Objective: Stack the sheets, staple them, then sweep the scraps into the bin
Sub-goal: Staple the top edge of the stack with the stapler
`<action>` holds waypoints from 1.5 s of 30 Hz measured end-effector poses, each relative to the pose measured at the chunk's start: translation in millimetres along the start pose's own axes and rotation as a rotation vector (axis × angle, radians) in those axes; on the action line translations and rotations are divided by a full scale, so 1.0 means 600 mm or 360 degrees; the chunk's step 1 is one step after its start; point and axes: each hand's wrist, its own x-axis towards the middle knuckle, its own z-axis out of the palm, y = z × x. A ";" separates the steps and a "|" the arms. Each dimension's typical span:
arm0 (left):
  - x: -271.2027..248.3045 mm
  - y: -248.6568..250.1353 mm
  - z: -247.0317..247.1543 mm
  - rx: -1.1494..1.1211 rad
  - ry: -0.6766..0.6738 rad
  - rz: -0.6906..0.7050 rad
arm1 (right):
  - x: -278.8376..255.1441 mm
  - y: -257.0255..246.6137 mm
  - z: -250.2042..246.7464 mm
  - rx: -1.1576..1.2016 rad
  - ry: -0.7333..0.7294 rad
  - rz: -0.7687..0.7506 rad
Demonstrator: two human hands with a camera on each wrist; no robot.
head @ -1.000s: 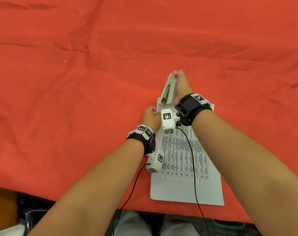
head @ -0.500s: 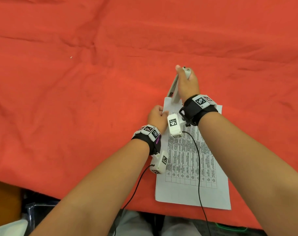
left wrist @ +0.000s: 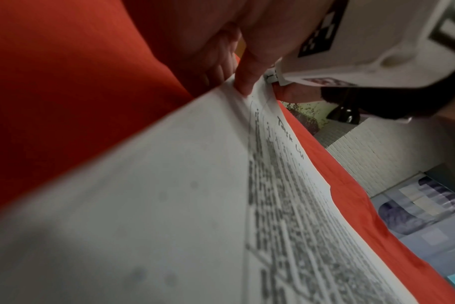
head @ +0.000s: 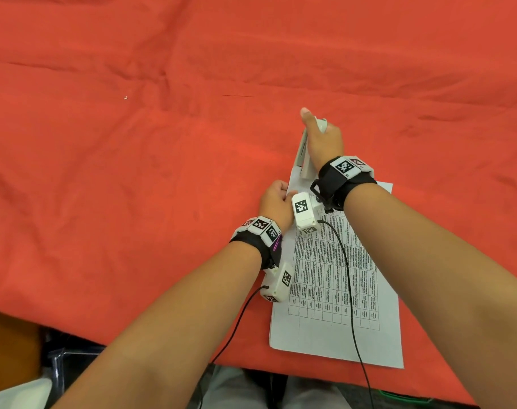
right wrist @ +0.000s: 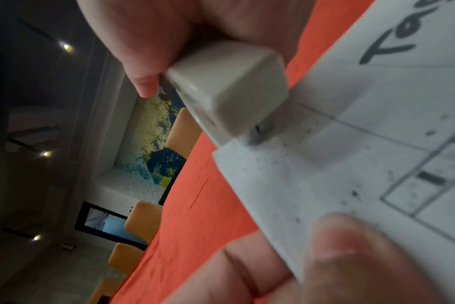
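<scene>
Pale grey plastic stapler point(head: 306, 156) clenched in right hand point(head: 325, 140), nose over far left corner of white printed paper sheets point(head: 334, 278) lying on red cloth point(head: 133, 172). Left hand point(head: 276, 202) pinches sheet edge just below stapler, thumb on top. Press straight down, keep corner aligned, pinch firm. Right wrist arched above; left forearm low.

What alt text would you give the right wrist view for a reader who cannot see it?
A right hand grips a pale grey stapler, its nose over the corner of printed sheets on an orange tablecloth. The left hand's fingers hold the paper's edge in the blurred foreground.
</scene>
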 end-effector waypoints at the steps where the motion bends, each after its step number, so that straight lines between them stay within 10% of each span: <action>1: 0.000 -0.001 0.000 0.0000 -0.0002 0.0008 | 0.002 -0.001 0.002 0.0003 -0.0009 -0.0012; 17: -0.127 -0.059 -0.049 0.0068 -0.0490 -0.0206 | 0.027 0.002 0.002 0.0070 0.0057 0.0197; 34: -0.136 -0.056 -0.048 0.0106 -0.0392 -0.0189 | 0.048 0.011 0.006 0.0143 0.0117 0.0222; 45: -0.161 0.000 -0.080 -0.0045 -0.0305 -0.0228 | 0.042 0.040 -0.320 -0.0582 0.0206 0.0447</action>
